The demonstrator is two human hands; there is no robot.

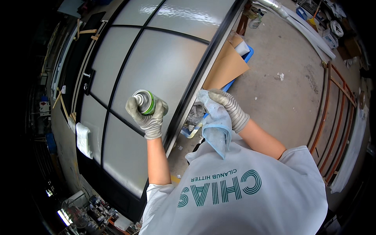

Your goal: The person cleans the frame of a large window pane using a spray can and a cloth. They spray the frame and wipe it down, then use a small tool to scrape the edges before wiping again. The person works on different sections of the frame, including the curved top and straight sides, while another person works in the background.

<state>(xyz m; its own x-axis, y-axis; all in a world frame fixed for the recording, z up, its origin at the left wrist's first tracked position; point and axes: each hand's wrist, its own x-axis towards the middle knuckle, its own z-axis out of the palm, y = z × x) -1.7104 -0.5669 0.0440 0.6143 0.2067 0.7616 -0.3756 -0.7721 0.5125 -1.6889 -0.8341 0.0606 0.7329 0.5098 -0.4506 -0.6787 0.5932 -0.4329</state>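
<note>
In a grey-white glove, my left hand (147,119) is wrapped round a spray can (145,102) with a silver top and a green band. The can is held over a large black-framed door panel (160,58) with frosted grey panes. My right hand (229,105), in a striped grey glove, grips a light blue cloth (216,121). Its loose end hangs down in front of my shirt. The cloth is beside the panel's near right edge, and its upper end comes close to that frame.
A blue bin (249,55) with brown cardboard (225,66) and plastic scraps stands right of the panel. An orange-brown metal rack (342,105) lies farther right. A wrapped white bundle (83,140) rests at the panel's left edge. A spray bottle (256,21) stands on the floor beyond.
</note>
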